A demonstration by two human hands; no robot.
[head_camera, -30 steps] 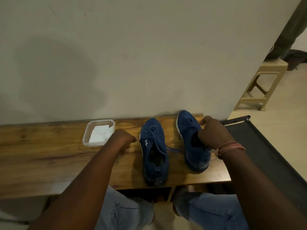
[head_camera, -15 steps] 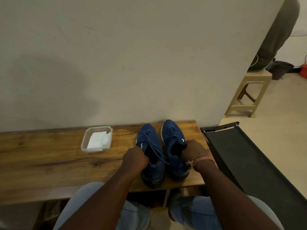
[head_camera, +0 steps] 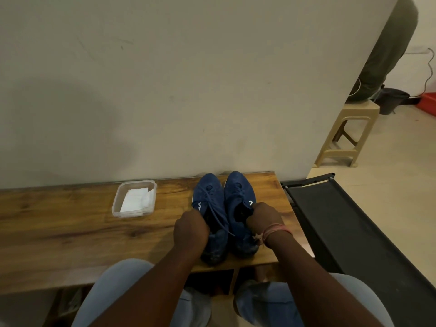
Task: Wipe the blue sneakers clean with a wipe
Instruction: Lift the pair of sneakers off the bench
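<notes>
A clear plastic container sits on the left part of a wooden bench set against a pale wall; folded white wipes lie inside it, untouched and well apart from the shoes. To its right, a seated person in light blue jeans reaches forward with both arms over the bench's near edge. The left hand is curled over the collar of the left blue sneaker, fingers hooked around the rim of its opening, a loose lace trailing across the heel. Just beside it, touching side to side, stands the right blue sneaker, toe pointing at the wall like its partner. The right hand, a pink thread band at the wrist, grips that shoe's collar on its outer side, fingers folded into the opening. Both sneakers rest flat on the bench near its right end, heels toward the person and dusty grey marks showing on the heel areas. Right of the bench stands a black fabric cot with a dark frame. Farther right, on the tiled floor, is a beige plastic stool, with another person's olive-clad leg partly visible past the wall's corner above it.
</notes>
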